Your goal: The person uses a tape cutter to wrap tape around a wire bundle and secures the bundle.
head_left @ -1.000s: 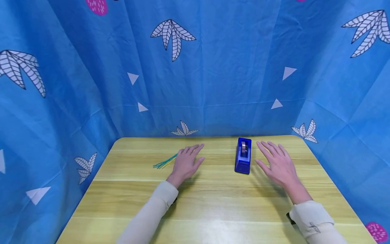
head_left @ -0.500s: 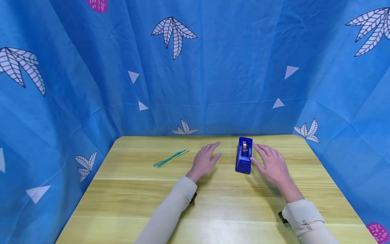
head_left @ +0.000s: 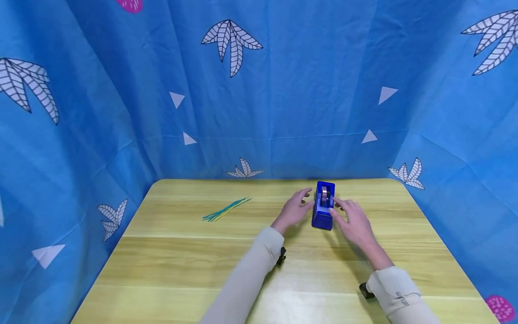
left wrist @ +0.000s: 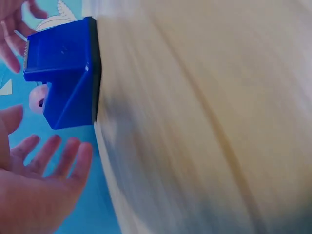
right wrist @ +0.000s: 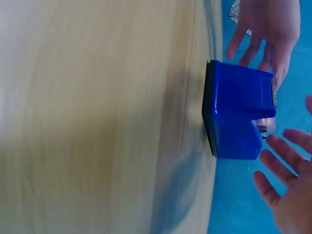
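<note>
A blue tape dispenser (head_left: 322, 219) with a roll of tape in it stands upright at the back of the table, right of centre. Just to its left is my left hand (head_left: 294, 210), fingers spread, holding nothing. My right hand (head_left: 356, 224) is at its right side, fingers loosely extended and very near it; whether they touch cannot be told. In the left wrist view the dispenser (left wrist: 63, 73) shows a gap to my left hand (left wrist: 44, 185). The right wrist view has the dispenser (right wrist: 236, 112) beside my right hand (right wrist: 292, 190), with no grip on it.
Several thin teal and yellow strands (head_left: 226, 209) lie in a bundle on the left back part of the wooden table (head_left: 170, 261). A blue patterned curtain (head_left: 307, 90) hangs behind the table and along both sides.
My left hand has moved right, away from the strands, to beside the dispenser. My right hand has moved left, closer to it. The dispenser and the strands have stayed in place.
</note>
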A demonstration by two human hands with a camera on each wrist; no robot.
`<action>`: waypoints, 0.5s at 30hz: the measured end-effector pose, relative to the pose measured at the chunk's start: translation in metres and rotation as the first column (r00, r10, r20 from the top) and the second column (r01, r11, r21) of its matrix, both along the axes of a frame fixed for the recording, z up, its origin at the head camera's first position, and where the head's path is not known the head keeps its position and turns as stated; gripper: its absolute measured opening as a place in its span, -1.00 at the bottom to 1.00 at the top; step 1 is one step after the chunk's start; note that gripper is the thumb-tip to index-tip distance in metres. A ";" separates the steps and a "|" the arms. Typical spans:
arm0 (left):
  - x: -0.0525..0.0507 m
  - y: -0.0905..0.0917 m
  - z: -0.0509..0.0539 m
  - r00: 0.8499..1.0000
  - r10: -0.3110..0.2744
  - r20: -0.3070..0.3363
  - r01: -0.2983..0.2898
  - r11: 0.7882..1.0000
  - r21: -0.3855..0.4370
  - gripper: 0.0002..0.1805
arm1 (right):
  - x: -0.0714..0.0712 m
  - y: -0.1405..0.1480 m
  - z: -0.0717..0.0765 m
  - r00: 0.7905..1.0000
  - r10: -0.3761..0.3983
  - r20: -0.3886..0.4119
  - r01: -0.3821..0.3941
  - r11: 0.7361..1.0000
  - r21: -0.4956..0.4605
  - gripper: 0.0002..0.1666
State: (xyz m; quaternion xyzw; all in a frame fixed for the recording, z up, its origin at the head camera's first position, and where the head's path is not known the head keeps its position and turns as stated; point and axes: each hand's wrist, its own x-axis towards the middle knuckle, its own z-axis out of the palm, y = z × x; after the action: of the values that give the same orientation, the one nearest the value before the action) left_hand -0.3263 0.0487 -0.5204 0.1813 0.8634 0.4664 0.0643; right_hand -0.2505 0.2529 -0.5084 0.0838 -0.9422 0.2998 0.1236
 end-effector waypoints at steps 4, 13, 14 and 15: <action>-0.001 0.010 0.001 0.998 0.019 0.062 -0.024 0.997 0.080 -0.43 | -0.004 -0.003 -0.008 1.000 -0.007 0.020 0.009 0.995 -0.098 -0.38; -0.003 0.021 -0.004 0.976 0.033 0.217 -0.089 0.964 0.249 -0.44 | -0.006 -0.014 -0.010 0.997 -0.041 0.064 0.055 0.970 -0.236 -0.51; -0.003 0.023 -0.005 0.971 0.033 0.237 -0.098 0.959 0.267 -0.45 | -0.007 -0.015 -0.010 0.997 -0.044 0.071 0.060 0.969 -0.241 -0.52; -0.003 0.024 -0.005 0.967 0.031 0.254 -0.104 0.954 0.281 -0.46 | -0.008 -0.016 -0.009 0.996 -0.046 0.078 0.064 0.967 -0.245 -0.52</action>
State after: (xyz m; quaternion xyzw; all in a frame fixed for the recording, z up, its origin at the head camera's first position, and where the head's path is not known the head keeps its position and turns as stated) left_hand -0.3297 0.0726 -0.5253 0.0995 0.7760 0.6096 0.1277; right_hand -0.2581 0.2369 -0.5177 0.0307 -0.9033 0.4142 0.1077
